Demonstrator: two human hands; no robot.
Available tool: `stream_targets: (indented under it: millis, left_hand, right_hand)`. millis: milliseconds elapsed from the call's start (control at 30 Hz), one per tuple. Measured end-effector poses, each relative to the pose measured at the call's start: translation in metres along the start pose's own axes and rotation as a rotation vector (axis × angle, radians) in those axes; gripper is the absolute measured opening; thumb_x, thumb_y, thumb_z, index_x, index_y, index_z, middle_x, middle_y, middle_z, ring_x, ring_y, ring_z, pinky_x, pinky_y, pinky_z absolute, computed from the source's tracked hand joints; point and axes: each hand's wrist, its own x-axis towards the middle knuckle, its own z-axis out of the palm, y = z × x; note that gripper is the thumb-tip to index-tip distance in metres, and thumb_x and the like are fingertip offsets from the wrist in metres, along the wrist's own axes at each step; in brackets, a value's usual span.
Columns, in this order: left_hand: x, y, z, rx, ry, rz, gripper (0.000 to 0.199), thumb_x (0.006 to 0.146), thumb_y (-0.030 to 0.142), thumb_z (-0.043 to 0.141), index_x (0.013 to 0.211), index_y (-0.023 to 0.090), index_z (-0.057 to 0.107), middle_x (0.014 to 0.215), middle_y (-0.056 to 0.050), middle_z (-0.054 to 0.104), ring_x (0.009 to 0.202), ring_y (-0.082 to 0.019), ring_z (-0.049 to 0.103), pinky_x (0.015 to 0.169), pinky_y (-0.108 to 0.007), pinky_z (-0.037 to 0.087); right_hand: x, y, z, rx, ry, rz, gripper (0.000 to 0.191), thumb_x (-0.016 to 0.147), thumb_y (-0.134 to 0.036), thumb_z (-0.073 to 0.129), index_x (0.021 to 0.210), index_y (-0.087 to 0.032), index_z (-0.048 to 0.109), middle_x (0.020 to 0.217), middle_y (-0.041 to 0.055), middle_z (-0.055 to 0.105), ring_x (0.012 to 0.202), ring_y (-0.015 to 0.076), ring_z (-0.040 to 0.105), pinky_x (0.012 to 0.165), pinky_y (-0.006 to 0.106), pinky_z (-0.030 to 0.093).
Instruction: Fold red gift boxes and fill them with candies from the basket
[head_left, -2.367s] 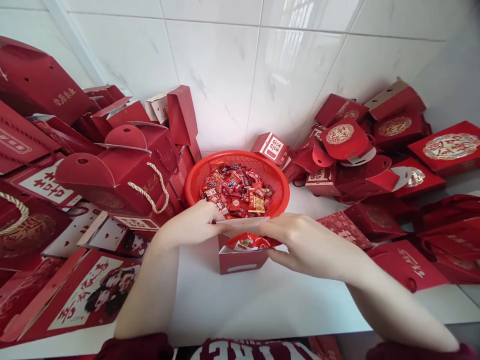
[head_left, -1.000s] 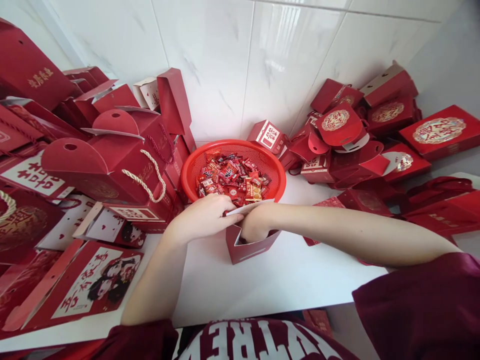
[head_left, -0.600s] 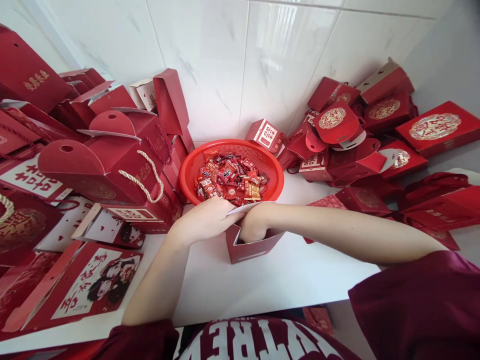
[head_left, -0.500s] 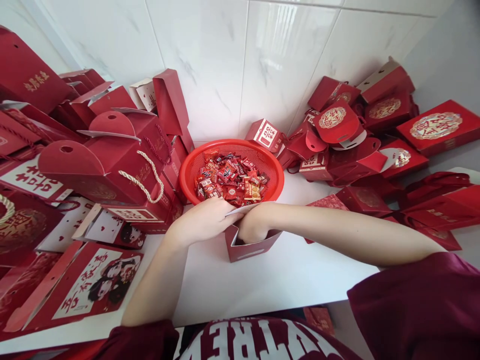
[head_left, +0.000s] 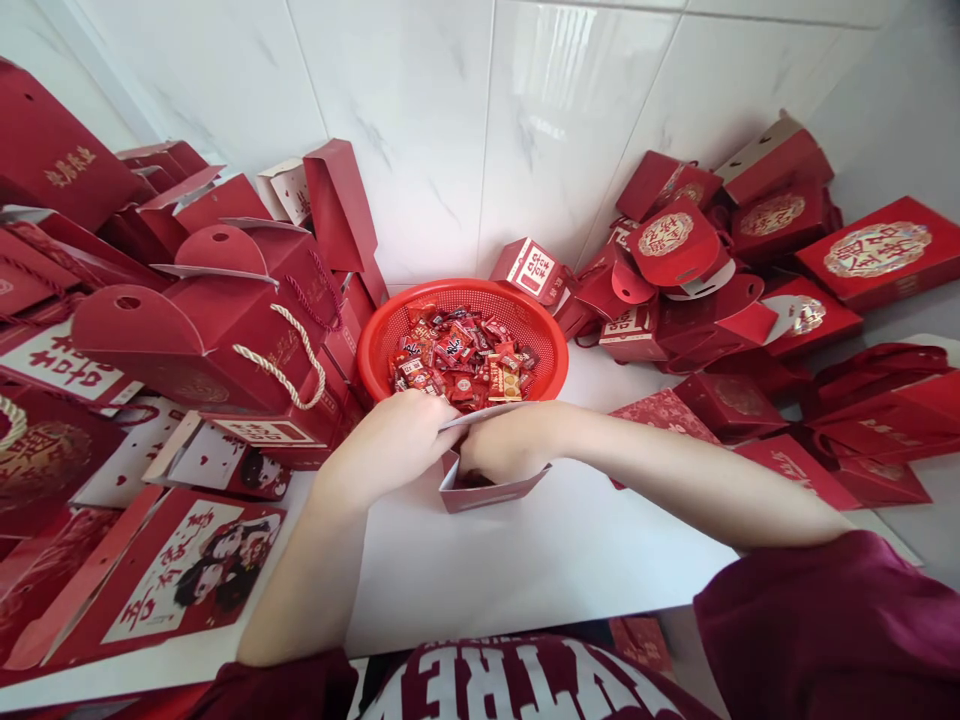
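Observation:
A small dark-red gift box [head_left: 496,495] stands with its top open on the white table, just in front of a red plastic basket [head_left: 367,350]. My left hand [head_left: 397,435] is closed on the box's raised flap at its left rear side. My right hand [head_left: 499,445] reaches down inside the box, so its fingers are hidden and I cannot see what they hold. Wrapped candies [head_left: 461,350], mostly red with one yellowish packet [head_left: 505,380], lie in the basket behind both hands.
Red gift boxes [head_left: 187,340], some with rope handles, crowd the left side. More boxes [head_left: 675,235] are piled on the right. A box with a white label [head_left: 532,268] sits behind the basket against the tiled wall [head_left: 420,130]. The white table's [head_left: 480,580] front edge is near my body.
My right hand has shifted slightly left inside the box, and the arm has drawn in a little. The box has moved slightly left and back. My left hand keeps its hold on the flap.

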Motion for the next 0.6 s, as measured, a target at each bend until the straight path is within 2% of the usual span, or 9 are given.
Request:
stream_targets:
  millis: [67, 100, 167, 267, 333, 400, 467, 533, 600]
  left_hand:
    - [-0.002, 0.0, -0.002, -0.027, -0.037, -0.017, 0.029, 0.095, 0.028, 0.05, 0.086, 0.018, 0.075, 0.08, -0.007, 0.075, 0.07, -0.02, 0.067, 0.065, -0.027, 0.044]
    - [-0.002, 0.0, -0.002, -0.039, -0.044, -0.029, 0.028, 0.095, 0.029, 0.05, 0.088, 0.019, 0.075, 0.079, -0.007, 0.075, 0.069, -0.02, 0.067, 0.064, -0.027, 0.043]
    - [-0.003, 0.001, -0.002, -0.018, -0.027, -0.035, 0.032, 0.097, 0.034, 0.049, 0.091, 0.019, 0.076, 0.082, -0.007, 0.075, 0.072, -0.021, 0.068, 0.066, -0.027, 0.044]
    - [-0.002, 0.001, 0.0, 0.081, 0.007, -0.023, 0.04, 0.099, 0.04, 0.044, 0.089, 0.016, 0.075, 0.089, -0.011, 0.075, 0.081, -0.024, 0.068, 0.072, -0.03, 0.046]
    - [0.0, -0.001, 0.001, 0.078, 0.002, -0.039, 0.041, 0.099, 0.042, 0.045, 0.09, 0.015, 0.074, 0.093, -0.012, 0.075, 0.086, -0.026, 0.068, 0.075, -0.031, 0.046]
    - [0.001, -0.004, 0.002, 0.024, 0.003, -0.046, 0.039, 0.099, 0.042, 0.045, 0.094, 0.016, 0.073, 0.098, -0.012, 0.075, 0.091, -0.026, 0.068, 0.078, -0.031, 0.046]
    - [0.002, -0.006, 0.001, -0.019, 0.0, -0.038, 0.038, 0.099, 0.041, 0.046, 0.09, 0.017, 0.073, 0.095, -0.01, 0.075, 0.09, -0.024, 0.068, 0.076, -0.029, 0.045]
    - [0.003, -0.006, 0.0, -0.033, -0.015, -0.05, 0.041, 0.099, 0.041, 0.045, 0.08, 0.016, 0.071, 0.085, -0.009, 0.074, 0.081, -0.022, 0.067, 0.069, -0.028, 0.043]
    - [0.004, -0.006, 0.0, -0.035, -0.023, -0.07, 0.043, 0.098, 0.041, 0.046, 0.072, 0.015, 0.069, 0.078, -0.009, 0.072, 0.072, -0.021, 0.065, 0.062, -0.027, 0.04]
  right_hand:
    - [-0.025, -0.006, -0.016, 0.084, 0.046, -0.1, 0.031, 0.088, -0.005, 0.048, 0.097, -0.017, 0.076, 0.099, 0.0044, 0.075, 0.086, 0.0178, 0.065, 0.078, 0.029, 0.048]
    - [-0.038, -0.008, -0.025, 0.153, 0.103, -0.145, 0.035, 0.091, -0.005, 0.046, 0.108, -0.018, 0.074, 0.107, 0.0032, 0.074, 0.093, 0.0166, 0.066, 0.083, 0.028, 0.048]
    - [-0.062, -0.009, -0.04, 0.266, 0.279, -0.198, 0.034, 0.096, -0.01, 0.044, 0.115, -0.018, 0.071, 0.111, 0.0022, 0.073, 0.098, 0.0152, 0.066, 0.09, 0.027, 0.047]
    - [-0.077, 0.01, -0.053, 0.313, 0.583, -0.136, 0.029, 0.098, -0.023, 0.047, 0.115, -0.018, 0.069, 0.113, 0.0025, 0.072, 0.103, 0.0168, 0.065, 0.093, 0.029, 0.047]
    - [-0.07, 0.037, -0.054, 0.328, 0.673, -0.049, 0.03, 0.098, -0.026, 0.046, 0.117, -0.017, 0.067, 0.113, 0.0047, 0.071, 0.098, 0.0171, 0.066, 0.088, 0.029, 0.049]
    - [-0.053, 0.068, -0.049, 0.307, 0.629, 0.102, 0.031, 0.098, -0.024, 0.044, 0.118, -0.014, 0.065, 0.108, 0.0078, 0.073, 0.089, 0.0168, 0.067, 0.082, 0.028, 0.05]
    - [-0.032, 0.093, -0.04, 0.135, 0.448, 0.301, 0.029, 0.095, -0.02, 0.046, 0.112, -0.012, 0.069, 0.103, 0.0101, 0.074, 0.091, 0.0191, 0.067, 0.084, 0.03, 0.048]
    - [-0.012, 0.107, -0.029, 0.104, 0.32, 0.308, 0.021, 0.089, -0.019, 0.056, 0.098, -0.013, 0.074, 0.098, 0.0094, 0.075, 0.088, 0.0208, 0.067, 0.081, 0.029, 0.047]
    - [0.005, 0.111, -0.019, 0.105, 0.23, 0.263, 0.018, 0.085, -0.025, 0.064, 0.098, -0.02, 0.076, 0.1, 0.0032, 0.075, 0.089, 0.0185, 0.068, 0.079, 0.025, 0.047]
